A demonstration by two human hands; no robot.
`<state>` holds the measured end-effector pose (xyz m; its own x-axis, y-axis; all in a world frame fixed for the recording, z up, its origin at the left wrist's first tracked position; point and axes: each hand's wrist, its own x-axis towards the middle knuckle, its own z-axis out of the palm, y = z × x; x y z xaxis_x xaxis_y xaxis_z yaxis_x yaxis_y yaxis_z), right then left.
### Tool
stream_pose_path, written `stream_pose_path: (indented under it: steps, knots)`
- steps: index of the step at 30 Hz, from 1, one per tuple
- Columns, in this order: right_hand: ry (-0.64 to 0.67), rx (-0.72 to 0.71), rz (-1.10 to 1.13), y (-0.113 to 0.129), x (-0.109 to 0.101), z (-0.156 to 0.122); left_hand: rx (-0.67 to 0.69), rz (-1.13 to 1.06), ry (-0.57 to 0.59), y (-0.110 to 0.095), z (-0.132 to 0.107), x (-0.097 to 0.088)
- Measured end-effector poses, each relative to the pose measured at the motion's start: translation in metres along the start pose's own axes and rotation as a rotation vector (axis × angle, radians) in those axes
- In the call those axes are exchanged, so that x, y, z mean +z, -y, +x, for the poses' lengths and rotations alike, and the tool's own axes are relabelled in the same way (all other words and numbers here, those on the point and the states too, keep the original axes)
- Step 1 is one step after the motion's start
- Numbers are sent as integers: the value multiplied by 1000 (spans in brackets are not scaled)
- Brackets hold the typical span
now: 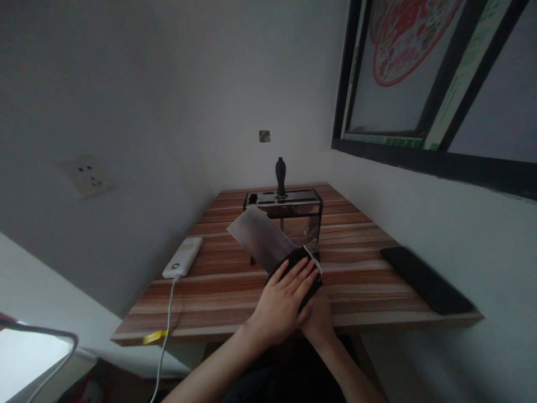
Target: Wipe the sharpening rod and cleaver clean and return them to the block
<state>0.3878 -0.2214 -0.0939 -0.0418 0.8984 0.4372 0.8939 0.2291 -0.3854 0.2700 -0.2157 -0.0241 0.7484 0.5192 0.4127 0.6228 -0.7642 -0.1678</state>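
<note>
A wide, flat cleaver blade (260, 236) points up and to the left above the table. A black cloth (297, 257) covers its lower part. My left hand (282, 299) lies over the cloth, fingers extended side by side and pressing it against the blade. Below and to the right, my right hand (319, 316) is closed at the handle end; the handle itself is hidden behind my hands and the cloth. Just beyond the blade stands a knife block (300, 210) with clear sides and a dark frame, partly covered by the blade. A black handle (281, 176) sticks upright from its top.
The wood-grain table (352, 280) sits in a corner between walls. On its left lies a white power bank (184, 256) with a white cable (168, 313) running over the front edge, past yellow tape (154, 337). A black phone (425, 279) lies at the right edge.
</note>
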Motion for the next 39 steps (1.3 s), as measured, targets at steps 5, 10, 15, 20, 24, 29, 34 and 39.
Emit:
stream_pose_path:
  steps: [5, 10, 15, 20, 24, 29, 34, 39]
  knots:
    - [4, 11, 26, -1, 1, -1, 59, -18, 24, 2, -1, -3]
    - [-15, 3, 17, 0, 0, 0, 45, 0, -3, 1, 1, -5]
    - [-12, -3, 22, 0, -1, 1, -6, 29, -23, 3, 6, -5]
    - [38, 26, 23, 2, -4, 1, 15, 50, -20, 6, 8, -10]
    - [31, 38, 52, 5, -7, 1, 9, 79, -19, 9, 6, -9]
    - [3, 28, 64, 8, -12, 2, -23, 134, -51, 17, 7, -8]
    - [-35, 4, 37, 9, -14, 2, -127, 161, -94, 35, 11, -18]
    - [-49, -6, 29, 9, -13, 2, -239, 194, -145, 57, 14, -34]
